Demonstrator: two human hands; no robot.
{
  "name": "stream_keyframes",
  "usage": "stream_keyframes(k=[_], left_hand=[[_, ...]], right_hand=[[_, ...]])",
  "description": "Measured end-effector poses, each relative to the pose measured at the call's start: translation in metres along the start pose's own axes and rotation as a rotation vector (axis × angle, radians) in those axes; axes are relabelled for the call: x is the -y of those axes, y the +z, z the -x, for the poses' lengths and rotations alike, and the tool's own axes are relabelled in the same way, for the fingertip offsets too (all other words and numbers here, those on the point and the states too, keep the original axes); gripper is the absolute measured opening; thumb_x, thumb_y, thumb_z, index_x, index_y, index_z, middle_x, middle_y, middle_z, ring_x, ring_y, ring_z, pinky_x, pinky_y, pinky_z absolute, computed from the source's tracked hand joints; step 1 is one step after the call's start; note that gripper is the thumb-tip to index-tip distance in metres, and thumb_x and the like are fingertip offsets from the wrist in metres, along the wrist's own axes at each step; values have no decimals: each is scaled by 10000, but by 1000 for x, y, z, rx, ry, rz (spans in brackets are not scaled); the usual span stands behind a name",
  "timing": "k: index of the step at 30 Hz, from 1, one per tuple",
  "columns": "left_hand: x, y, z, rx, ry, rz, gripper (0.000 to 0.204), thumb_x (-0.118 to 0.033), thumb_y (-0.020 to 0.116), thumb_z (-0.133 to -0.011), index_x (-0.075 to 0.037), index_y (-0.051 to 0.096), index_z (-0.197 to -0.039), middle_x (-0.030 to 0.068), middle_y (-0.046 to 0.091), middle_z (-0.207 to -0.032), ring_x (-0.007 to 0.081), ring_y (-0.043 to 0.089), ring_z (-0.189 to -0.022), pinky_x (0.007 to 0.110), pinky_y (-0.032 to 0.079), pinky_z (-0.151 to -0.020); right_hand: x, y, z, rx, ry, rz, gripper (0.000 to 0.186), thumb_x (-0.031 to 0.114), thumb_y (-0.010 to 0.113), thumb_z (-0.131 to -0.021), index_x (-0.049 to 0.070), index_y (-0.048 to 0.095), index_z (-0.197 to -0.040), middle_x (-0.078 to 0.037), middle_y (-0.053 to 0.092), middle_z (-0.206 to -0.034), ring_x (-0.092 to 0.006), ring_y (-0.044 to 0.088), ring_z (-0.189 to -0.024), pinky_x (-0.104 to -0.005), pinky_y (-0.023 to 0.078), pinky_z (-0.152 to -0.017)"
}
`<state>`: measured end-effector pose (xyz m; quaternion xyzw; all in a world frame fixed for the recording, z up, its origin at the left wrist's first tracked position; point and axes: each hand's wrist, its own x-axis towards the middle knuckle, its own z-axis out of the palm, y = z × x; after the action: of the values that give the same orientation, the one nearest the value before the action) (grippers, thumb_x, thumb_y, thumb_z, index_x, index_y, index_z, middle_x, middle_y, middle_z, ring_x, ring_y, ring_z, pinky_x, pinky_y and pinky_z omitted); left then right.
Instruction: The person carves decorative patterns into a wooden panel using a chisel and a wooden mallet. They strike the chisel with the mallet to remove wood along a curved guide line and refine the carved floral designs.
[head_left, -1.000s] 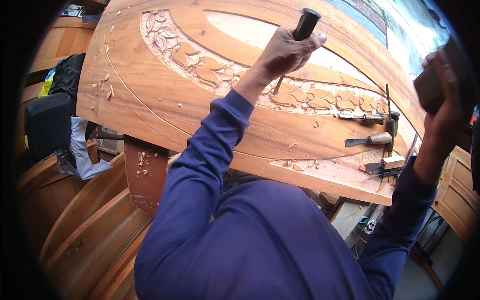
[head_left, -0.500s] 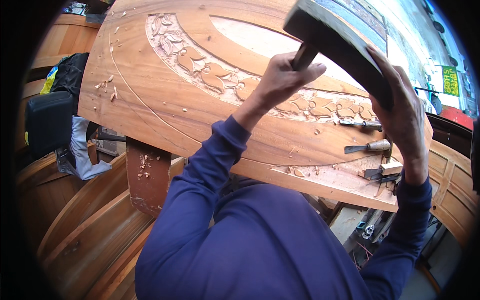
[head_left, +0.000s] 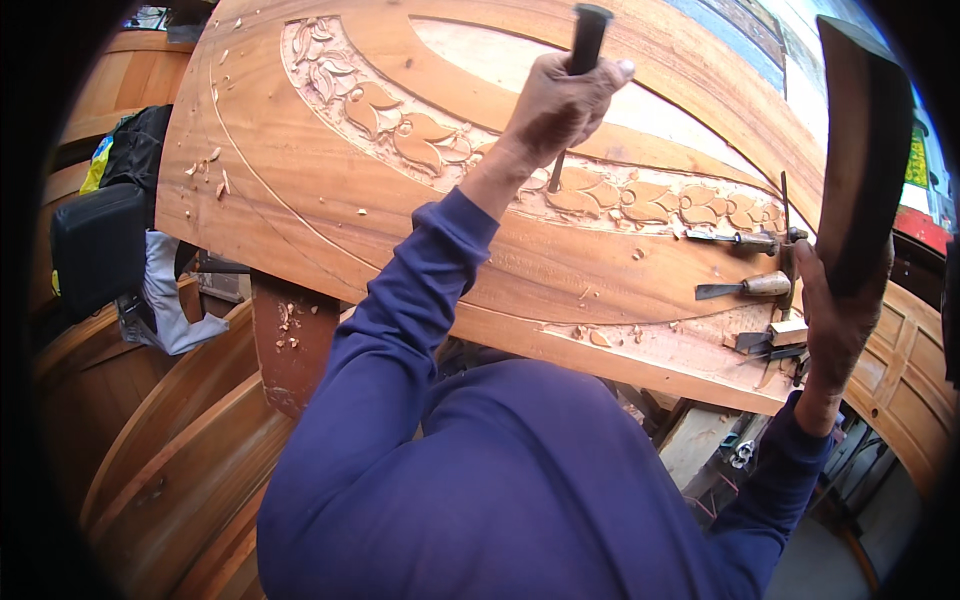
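Note:
My left hand (head_left: 560,110) grips a dark-handled chisel (head_left: 589,35) held upright, its thin blade reaching down to the carved floral band (head_left: 420,140) on a large wooden panel (head_left: 440,285). My right hand (head_left: 838,330) holds a long, dark, block-like mallet (head_left: 862,150) raised at the right, apart from the chisel. Below it on the panel's right part lie several chisels, one with a pale wooden handle (head_left: 762,285), another with a dark handle (head_left: 750,243), and a small pale wood block (head_left: 790,330) among other tools.
Wood chips dot the panel. At left are a black padded object (head_left: 95,250), a grey cloth (head_left: 175,300) and stacked wooden pieces (head_left: 180,470). A brown support (head_left: 290,360) stands under the panel. A panelled wooden piece (head_left: 900,370) is at the right, with a bright street behind.
Half a second ago the mallet was over the chisel's top; now it has moved away to the right and stands upright. My left hand has risen slightly from that moment, still gripping the chisel.

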<state>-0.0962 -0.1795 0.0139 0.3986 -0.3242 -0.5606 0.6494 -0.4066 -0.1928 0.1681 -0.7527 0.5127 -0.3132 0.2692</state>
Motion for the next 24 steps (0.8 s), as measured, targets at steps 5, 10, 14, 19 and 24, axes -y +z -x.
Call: stream_keyframes(k=[5, 10, 14, 19, 24], left_hand=[[6, 24, -5, 211, -98, -227, 316, -303, 729, -1008, -93, 645, -788, -78, 476, -581, 8, 420, -468, 208, 307, -413], [5, 17, 3, 164, -29, -145, 401, -307, 736, -1003, -129, 568, -685, -80, 432, -553, 18, 390, -465, 218, 289, -422], [2, 14, 15, 147, 42, -226, 462, -302, 748, -997, -143, 508, -637, -79, 439, -566, 10, 395, -483, 218, 289, -438], [3, -3, 10, 104, 3, -45, 323, -307, 709, -1016, -92, 672, -777, -86, 490, -609, 16, 449, -515, 213, 342, -445], [-57, -94, 20, -358, 290, 282, 491, -471, 564, -1067, -210, 444, -669, -76, 344, -489, 43, 309, -357, 212, 269, -306]], right_hand=[[7, 0, -12, -116, -147, 94, 669, 40, 814, -889, 20, 479, -1468, -92, 649, -1292, -174, 648, -1112, -300, 497, -1006], [-13, 35, -13, -91, -236, -97, 543, 11, 752, -902, 45, 544, -1403, -102, 690, -1215, -205, 699, -1002, -311, 555, -893], [35, 54, -25, 185, -430, 434, 817, -58, 720, -798, 317, 532, -1500, -79, 673, -1053, -246, 715, -851, -417, 611, -778], [32, 59, 2, 108, -389, 375, 839, -50, 755, -800, 270, 504, -1533, -102, 685, -1192, -298, 704, -1037, -416, 591, -906], [-22, 59, 124, -176, 203, -109, 777, -3, 787, -826, 46, 446, -1522, -112, 629, -1310, -259, 604, -1209, -390, 449, -1091]])
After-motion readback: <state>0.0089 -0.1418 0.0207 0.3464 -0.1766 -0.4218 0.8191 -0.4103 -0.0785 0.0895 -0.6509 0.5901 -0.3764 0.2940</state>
